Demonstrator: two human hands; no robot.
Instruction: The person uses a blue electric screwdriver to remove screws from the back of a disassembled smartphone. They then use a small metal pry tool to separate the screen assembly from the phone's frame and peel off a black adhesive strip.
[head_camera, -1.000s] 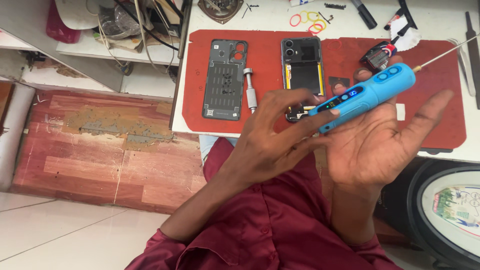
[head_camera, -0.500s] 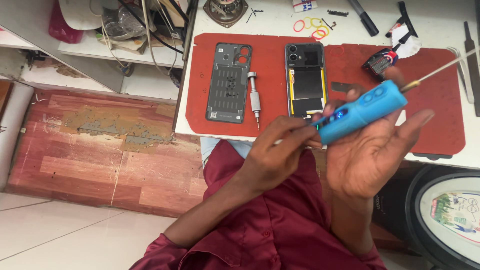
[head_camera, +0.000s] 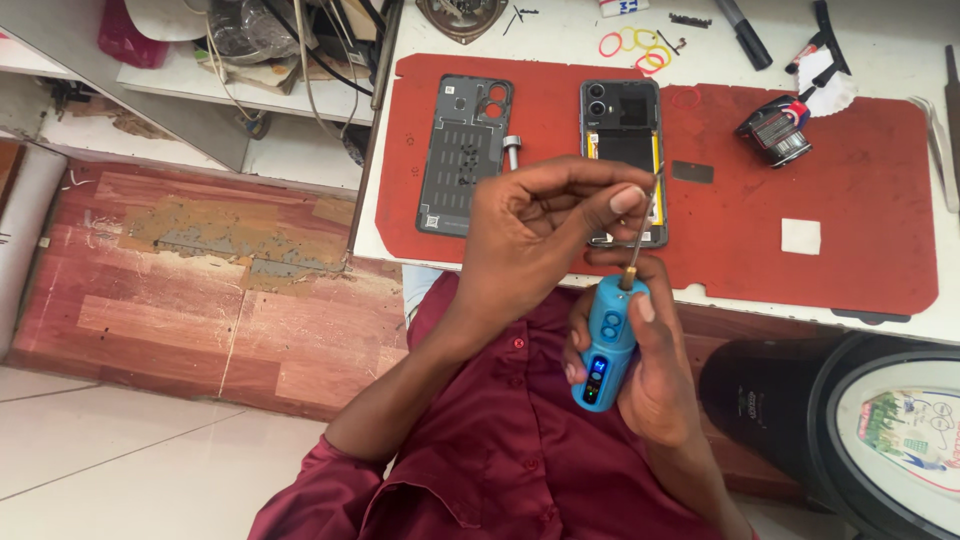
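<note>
A blue screwdriver stands upright in the right hand, fingers wrapped around its body. The left hand pinches its thin bit between fingertips, hiding the tip. Just beyond the fingers lies an opened phone, partly covered, on a red mat.

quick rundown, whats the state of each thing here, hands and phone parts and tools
right hand: wrapped around the blue electric screwdriver, bit pointing up
left hand: fingertips pinching the screwdriver's bit
phone body: back off, insides exposed, flat on the red mat
back cover: removed, inner side up, on the mat
rubber bands: loose on the table
black marker: capped, lying flat
</note>
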